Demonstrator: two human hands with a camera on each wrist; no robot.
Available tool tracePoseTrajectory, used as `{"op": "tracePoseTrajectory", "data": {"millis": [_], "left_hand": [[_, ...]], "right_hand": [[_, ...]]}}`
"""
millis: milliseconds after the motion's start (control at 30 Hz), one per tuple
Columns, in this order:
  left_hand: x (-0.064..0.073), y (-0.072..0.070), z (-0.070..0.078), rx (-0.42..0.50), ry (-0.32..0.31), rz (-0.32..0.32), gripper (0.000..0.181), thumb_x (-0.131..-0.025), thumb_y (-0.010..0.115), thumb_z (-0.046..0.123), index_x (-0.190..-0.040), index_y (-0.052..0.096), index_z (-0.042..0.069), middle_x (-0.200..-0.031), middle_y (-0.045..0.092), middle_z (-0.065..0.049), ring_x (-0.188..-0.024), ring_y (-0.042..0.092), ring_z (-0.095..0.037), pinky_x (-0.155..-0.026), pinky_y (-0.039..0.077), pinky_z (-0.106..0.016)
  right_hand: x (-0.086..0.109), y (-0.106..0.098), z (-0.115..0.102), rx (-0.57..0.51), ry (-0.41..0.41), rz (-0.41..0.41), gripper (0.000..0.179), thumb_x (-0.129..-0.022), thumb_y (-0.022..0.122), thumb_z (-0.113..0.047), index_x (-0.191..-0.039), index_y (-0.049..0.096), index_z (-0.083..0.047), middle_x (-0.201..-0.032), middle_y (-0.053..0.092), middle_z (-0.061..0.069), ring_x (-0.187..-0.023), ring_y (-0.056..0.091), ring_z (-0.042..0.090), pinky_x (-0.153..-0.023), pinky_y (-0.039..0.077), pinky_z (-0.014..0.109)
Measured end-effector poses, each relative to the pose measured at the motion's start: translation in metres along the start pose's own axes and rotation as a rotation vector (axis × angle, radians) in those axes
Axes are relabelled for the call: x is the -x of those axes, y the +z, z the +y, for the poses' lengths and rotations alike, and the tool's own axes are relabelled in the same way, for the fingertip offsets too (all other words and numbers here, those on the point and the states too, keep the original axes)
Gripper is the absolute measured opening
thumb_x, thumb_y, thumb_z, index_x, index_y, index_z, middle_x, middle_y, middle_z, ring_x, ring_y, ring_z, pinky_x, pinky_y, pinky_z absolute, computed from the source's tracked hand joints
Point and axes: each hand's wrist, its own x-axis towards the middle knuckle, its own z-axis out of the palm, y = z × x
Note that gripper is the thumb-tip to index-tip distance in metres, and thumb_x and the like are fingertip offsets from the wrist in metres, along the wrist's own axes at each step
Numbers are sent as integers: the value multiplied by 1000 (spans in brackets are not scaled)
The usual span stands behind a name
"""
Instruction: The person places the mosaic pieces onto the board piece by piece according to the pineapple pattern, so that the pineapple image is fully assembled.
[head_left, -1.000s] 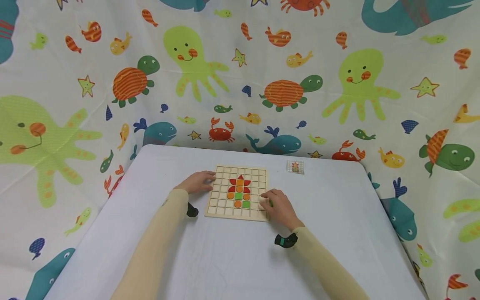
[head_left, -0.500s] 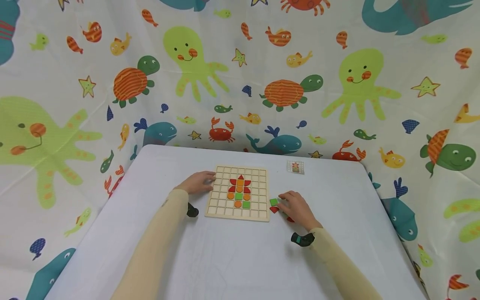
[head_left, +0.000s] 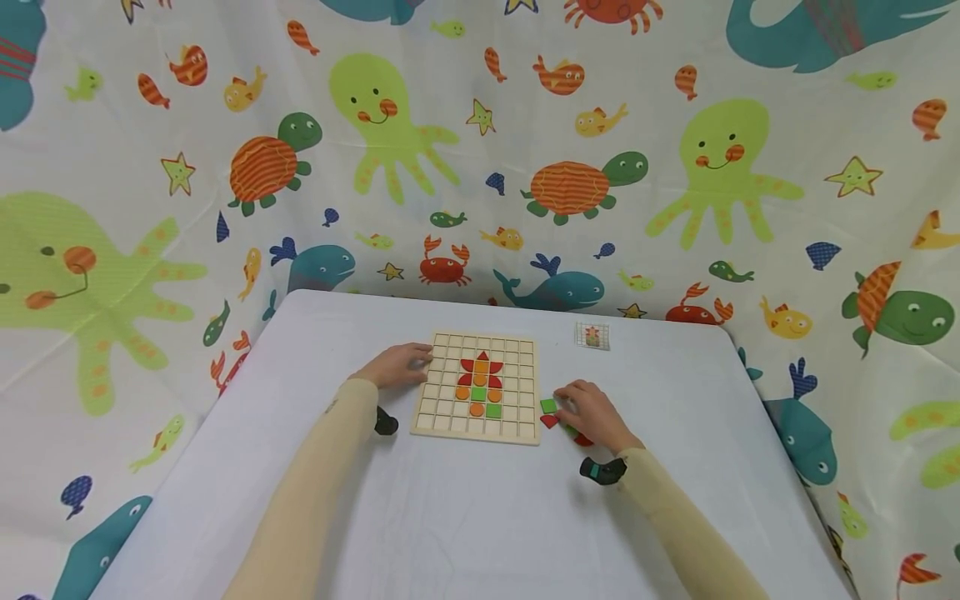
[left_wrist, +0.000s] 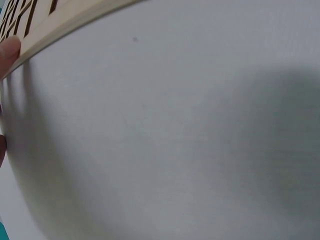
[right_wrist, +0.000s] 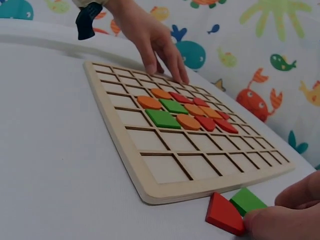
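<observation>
A wooden grid board lies on the white table, with red, orange and green tiles set in its middle cells. My left hand rests at the board's left edge, its fingers extended; the left wrist view catches only fingertips at the rim. Right of the board, my right hand is over a small group of loose tiles. Its thumb and a finger meet the corner of a green square tile; whether they pinch it is unclear. Against that lies a red quarter-round tile. Other green and red pieces are partly under the hand.
A small pattern card showing a grid design lies at the far right of the board. Behind the table hangs a curtain printed with sea animals. Each wrist wears a black device.
My right hand has moved right, off the board's right edge, uncovering loose green and red tiles. Over the last half second it shifts slightly left. My left hand stays still.
</observation>
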Motion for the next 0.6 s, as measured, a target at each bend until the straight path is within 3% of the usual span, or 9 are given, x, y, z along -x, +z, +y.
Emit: {"op": "tracePoseTrajectory", "data": {"millis": [333, 600], "left_hand": [[-2, 2, -4, -19, 14, -1, 50, -91, 70, 22, -136, 58, 4, -151, 43, -10, -142, 32, -33, -118, 27, -48], [-4, 3, -4, -38, 12, 0, 50, -91, 71, 23, -135, 58, 4, -150, 44, -10, -142, 34, -32, -118, 28, -47]], "right_hand": [[-12, 3, 1, 45, -60, -47, 29, -89, 73, -24, -115, 72, -11, -111, 61, 6, -102, 54, 24, -92, 53, 41], [-12, -3, 8, 67, 22, -37, 31, -89, 74, -24, -115, 70, -8, -110, 62, 6, -101, 55, 24, -92, 53, 42]]}}
